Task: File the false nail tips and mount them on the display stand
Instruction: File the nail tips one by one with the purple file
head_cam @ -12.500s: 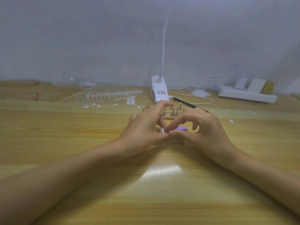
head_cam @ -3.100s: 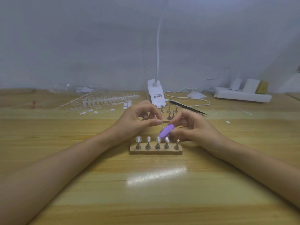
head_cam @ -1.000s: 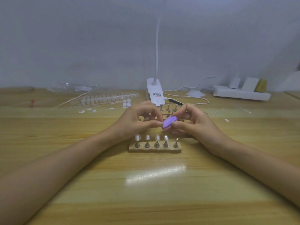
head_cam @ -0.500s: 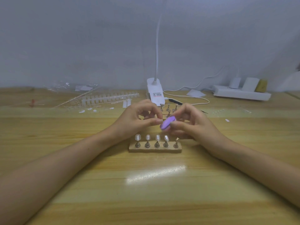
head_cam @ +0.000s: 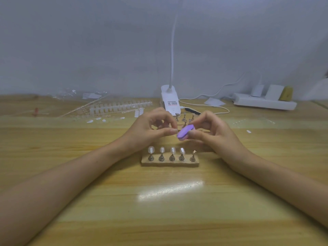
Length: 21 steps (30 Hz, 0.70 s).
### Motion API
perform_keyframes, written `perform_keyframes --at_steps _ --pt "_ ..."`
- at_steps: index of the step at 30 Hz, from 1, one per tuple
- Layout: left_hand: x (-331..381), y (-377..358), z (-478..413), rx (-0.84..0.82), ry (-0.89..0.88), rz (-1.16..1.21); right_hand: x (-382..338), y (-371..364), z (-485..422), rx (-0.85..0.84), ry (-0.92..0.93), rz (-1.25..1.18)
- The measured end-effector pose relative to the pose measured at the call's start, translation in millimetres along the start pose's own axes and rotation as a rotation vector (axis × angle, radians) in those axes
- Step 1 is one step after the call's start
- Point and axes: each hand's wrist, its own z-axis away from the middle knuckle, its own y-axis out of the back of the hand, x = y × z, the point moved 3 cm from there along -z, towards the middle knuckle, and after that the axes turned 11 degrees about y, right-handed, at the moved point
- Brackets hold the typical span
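Note:
A wooden display stand [head_cam: 170,161] lies in front of me with several clear nail tips [head_cam: 172,150] mounted on its pegs; the rightmost peg [head_cam: 193,155] is bare. Just above and behind it, my right hand [head_cam: 215,134] grips a small purple nail file block [head_cam: 185,132]. My left hand [head_cam: 150,131] pinches a tiny clear nail tip between thumb and forefinger against the file's left end; the tip itself is barely visible. A second stand [head_cam: 184,118] with bare pegs is partly hidden behind my hands.
A white clip lamp [head_cam: 170,102] stands at the back centre with its cable. Strips of spare nail tips [head_cam: 120,107] and loose tips lie back left. A white power strip [head_cam: 264,103] sits back right. A dark tool [head_cam: 192,111] lies behind my right hand.
Over twelve seconds the near stand with mounted tips came into view. In the last second the purple file shifted slightly against the pinched tip; both hands stay together above the stand.

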Motion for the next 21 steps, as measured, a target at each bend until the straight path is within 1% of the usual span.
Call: perform_keyframes --at_steps 1,2,4,5,8,11,12,15,18,21 --pt "0.2 -0.3 0.4 -0.007 -0.003 0.0 -0.3 1.6 -0.4 0.028 -0.001 -0.01" --pt "0.6 -0.9 0.8 -0.017 -0.011 -0.002 -0.7 1.5 -0.4 0.011 -0.011 -0.001" --pt "1.1 -1.7 1.1 -0.017 -0.019 -0.006 -0.3 -2.5 0.1 -0.079 -0.028 0.022" --pt "1.2 -1.3 0.8 -0.009 -0.017 -0.004 0.3 -3.2 0.3 -0.082 -0.025 0.018" --pt "0.8 -1.3 0.2 -0.006 -0.013 -0.009 0.9 0.9 -1.2 0.006 -0.027 -0.014" --pt "1.7 -2.2 0.8 -0.014 -0.035 -0.024 0.7 -3.4 -1.0 -0.117 -0.027 0.086" --pt "1.6 -1.7 0.7 -0.01 -0.032 -0.02 1.0 -4.0 -0.5 -0.11 -0.021 0.069" --pt "1.4 -1.1 0.2 -0.014 -0.015 -0.008 1.0 2.3 -0.3 0.026 -0.015 -0.017" --pt "1.0 -2.3 1.6 -0.049 -0.033 -0.015 2.0 2.3 -1.1 -0.015 -0.047 -0.014" --pt "-0.6 -1.3 1.0 -0.027 -0.024 -0.001 2.1 2.1 -1.3 -0.006 -0.05 -0.015"
